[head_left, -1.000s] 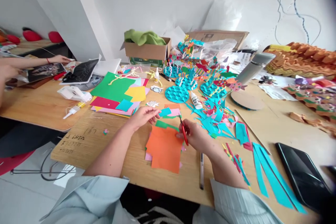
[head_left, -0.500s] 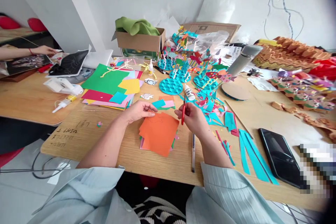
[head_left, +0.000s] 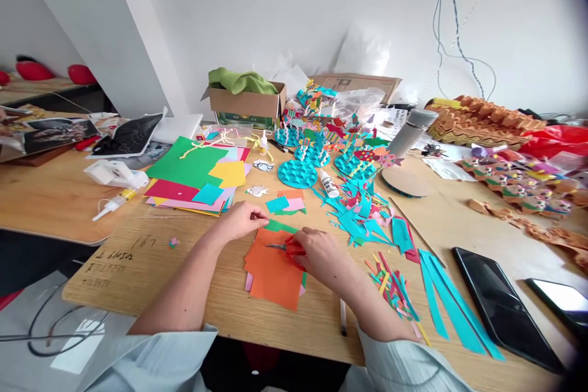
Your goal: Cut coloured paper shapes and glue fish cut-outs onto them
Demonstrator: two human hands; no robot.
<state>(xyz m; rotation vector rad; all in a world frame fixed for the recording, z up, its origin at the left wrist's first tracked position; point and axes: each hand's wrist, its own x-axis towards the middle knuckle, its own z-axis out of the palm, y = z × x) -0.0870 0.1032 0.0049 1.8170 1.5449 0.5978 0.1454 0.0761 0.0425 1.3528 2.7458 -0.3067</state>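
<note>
We had red-handled scissors [head_left: 289, 249] in R hand [head_left: 319, 259], blades over orange paper [head_left: 271, 275] on the wood table [head_left: 138, 269]; L hand [head_left: 239, 222] nearly closed by paper's top edge, grip unclear; looked mid-cut.

Matt orange paper [head_left: 271, 275], smooth wooden tabletop [head_left: 147, 275]

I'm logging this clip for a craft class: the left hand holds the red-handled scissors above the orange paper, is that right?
No: the red-handled scissors are in the right hand, not the left hand, as the head view shows. They are above the orange paper, as you said.
</note>
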